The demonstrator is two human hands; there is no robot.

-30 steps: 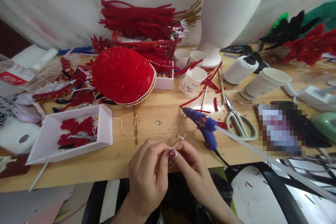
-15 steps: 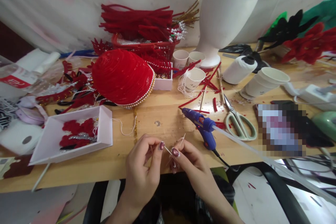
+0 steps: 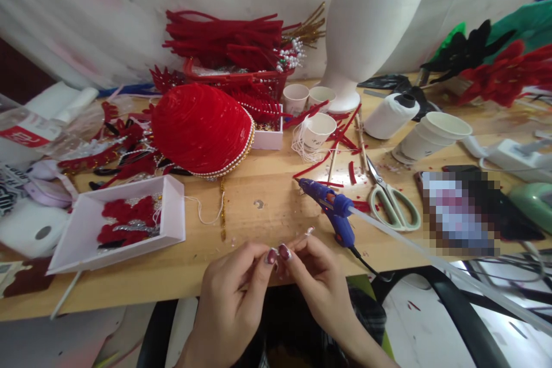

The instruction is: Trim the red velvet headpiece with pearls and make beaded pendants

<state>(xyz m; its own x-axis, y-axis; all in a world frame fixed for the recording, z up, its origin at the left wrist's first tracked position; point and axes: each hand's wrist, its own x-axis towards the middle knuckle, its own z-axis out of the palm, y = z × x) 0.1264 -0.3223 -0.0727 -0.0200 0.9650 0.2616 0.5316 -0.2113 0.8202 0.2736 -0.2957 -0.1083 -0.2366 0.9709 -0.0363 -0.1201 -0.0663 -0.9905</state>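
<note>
Close together at the table's front edge, my left hand (image 3: 235, 284) and my right hand (image 3: 318, 279) each pinch a thin white thread (image 3: 309, 231) between thumb and forefinger. The fingertips almost meet, and most of the thread is hidden by them. A pale end of it sticks up above my right hand. Just to the right of that hand lies a blue glue gun (image 3: 323, 195) with a long clear glue stick in it. Beyond my left hand, a gold tinsel strip (image 3: 223, 215) and a loose white cord (image 3: 202, 219) rest on the wood.
Left of the hands is a white box (image 3: 175, 213) with red pieces inside. Behind it sits a red cap (image 3: 198, 126) edged with beads. Scissors (image 3: 390, 198), a thread spool (image 3: 391, 115), paper cups (image 3: 319, 131) and a white head form (image 3: 371, 17) stand or lie to the right.
My hands have come closer together and slightly lower. The straight piece of white thread seen between the fingertips before is now mostly covered by them.
</note>
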